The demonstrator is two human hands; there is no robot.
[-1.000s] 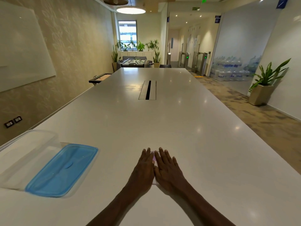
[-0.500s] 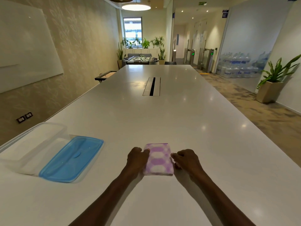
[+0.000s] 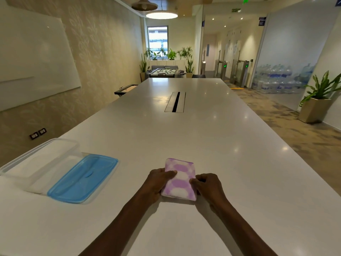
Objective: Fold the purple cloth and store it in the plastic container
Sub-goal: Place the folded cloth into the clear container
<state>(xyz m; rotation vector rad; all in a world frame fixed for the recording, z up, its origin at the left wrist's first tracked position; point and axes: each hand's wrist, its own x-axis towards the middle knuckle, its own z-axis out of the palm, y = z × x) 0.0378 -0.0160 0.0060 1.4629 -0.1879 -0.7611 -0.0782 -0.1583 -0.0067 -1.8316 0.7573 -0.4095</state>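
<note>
Soft purple-and-white checked cloth (image 3: pixel 180 180), folded into a thick rectangular pad, lies on the glossy white table (image 3: pixel 221 145), gripped between left hand (image 3: pixel 158 179) and right hand (image 3: pixel 207 183); clear rectangular plastic container (image 3: pixel 39 161) sits well left of the left hand.

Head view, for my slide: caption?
Both hands grip the folded purple cloth on the table, beside the open plastic container.

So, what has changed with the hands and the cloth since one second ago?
Both hands moved apart off the top of the cloth; the left hand and right hand now grip its sides. The cloth, container and blue lid stayed on the table.
</note>
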